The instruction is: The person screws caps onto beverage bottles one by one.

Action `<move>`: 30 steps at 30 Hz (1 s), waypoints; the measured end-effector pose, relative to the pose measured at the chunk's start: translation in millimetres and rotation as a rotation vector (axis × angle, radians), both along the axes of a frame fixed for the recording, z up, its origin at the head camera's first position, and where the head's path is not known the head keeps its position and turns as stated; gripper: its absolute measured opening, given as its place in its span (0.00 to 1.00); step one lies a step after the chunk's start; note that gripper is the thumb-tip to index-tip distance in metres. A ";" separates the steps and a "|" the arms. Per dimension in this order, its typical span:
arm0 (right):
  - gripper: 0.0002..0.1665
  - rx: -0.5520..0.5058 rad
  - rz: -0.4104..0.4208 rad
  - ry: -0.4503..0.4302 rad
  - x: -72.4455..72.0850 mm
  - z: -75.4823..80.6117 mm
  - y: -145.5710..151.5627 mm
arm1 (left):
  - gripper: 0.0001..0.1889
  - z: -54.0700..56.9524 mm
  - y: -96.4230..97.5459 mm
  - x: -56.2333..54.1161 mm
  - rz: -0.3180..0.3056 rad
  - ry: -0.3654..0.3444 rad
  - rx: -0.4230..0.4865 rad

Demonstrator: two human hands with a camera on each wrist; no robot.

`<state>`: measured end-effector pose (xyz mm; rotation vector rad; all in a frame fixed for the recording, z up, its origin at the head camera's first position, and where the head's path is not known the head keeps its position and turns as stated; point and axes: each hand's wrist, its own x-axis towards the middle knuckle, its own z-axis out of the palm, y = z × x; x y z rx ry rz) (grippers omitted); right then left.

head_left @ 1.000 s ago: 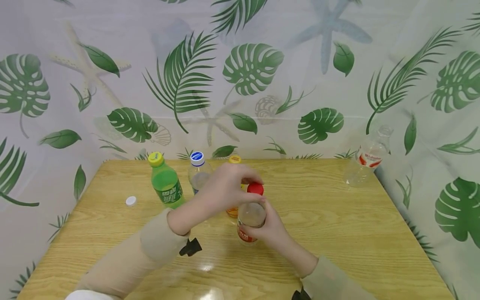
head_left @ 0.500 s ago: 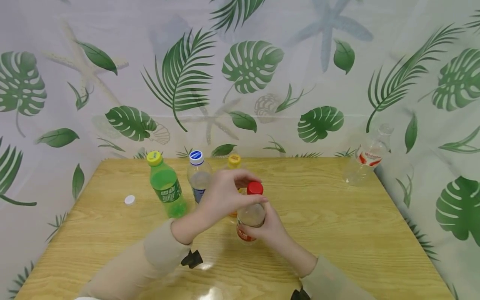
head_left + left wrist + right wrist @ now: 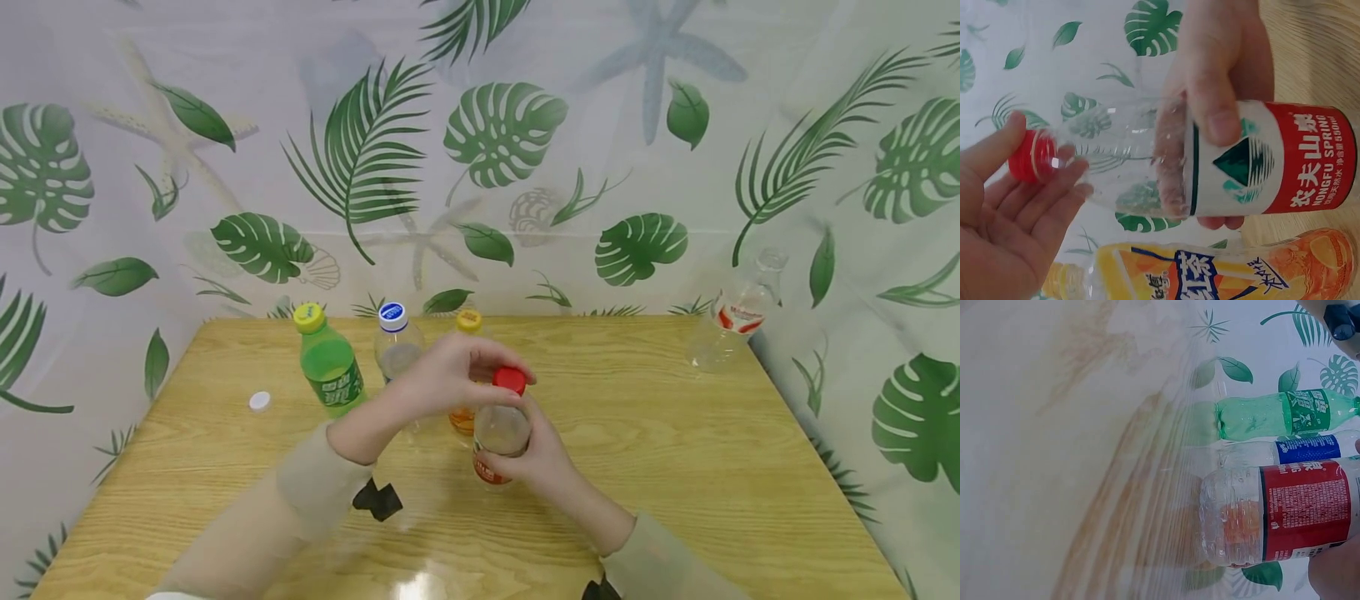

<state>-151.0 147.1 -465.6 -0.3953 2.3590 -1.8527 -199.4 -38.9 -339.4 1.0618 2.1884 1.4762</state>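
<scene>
A clear water bottle (image 3: 501,429) with a red and white label stands upright near the middle of the table. My right hand (image 3: 546,457) grips its body, the thumb lying across the label in the left wrist view. On its neck sits a red bottle cap (image 3: 1032,156). My left hand (image 3: 438,383) has its thumb and curled fingers round this cap, thumb on one side and fingers on the other. Just behind stands an orange iced tea bottle (image 3: 1210,272) with a yellow cap, partly hidden by my left hand in the head view.
Left of the hands stand a green soda bottle (image 3: 333,371) with a yellow cap and a clear bottle (image 3: 397,346) with a white-and-blue cap. A loose white cap (image 3: 259,401) lies at the left. An uncapped clear bottle (image 3: 738,317) stands at the far right corner.
My left hand's fingers and wrist have shifted slightly about the red cap, the wrist turning. My right hand and the water bottle stay in place.
</scene>
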 end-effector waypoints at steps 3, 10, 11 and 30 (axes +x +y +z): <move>0.49 -0.005 0.003 -0.017 0.0 0.3 -0.3 | 0.15 -0.5 -2.5 -5.2 -0.071 -0.076 0.009; 0.47 -0.021 -0.005 -0.012 1.9 -1.7 -0.3 | 0.18 -8.3 8.7 10.7 0.175 0.161 -0.002; 0.47 -0.023 -0.006 -0.010 1.9 -2.1 -0.2 | 0.18 -9.6 10.5 13.8 0.236 0.182 -0.012; 0.51 -0.016 -0.019 0.017 -0.8 -3.2 -2.0 | 0.17 -13.0 -1.5 -3.0 0.066 -0.018 0.046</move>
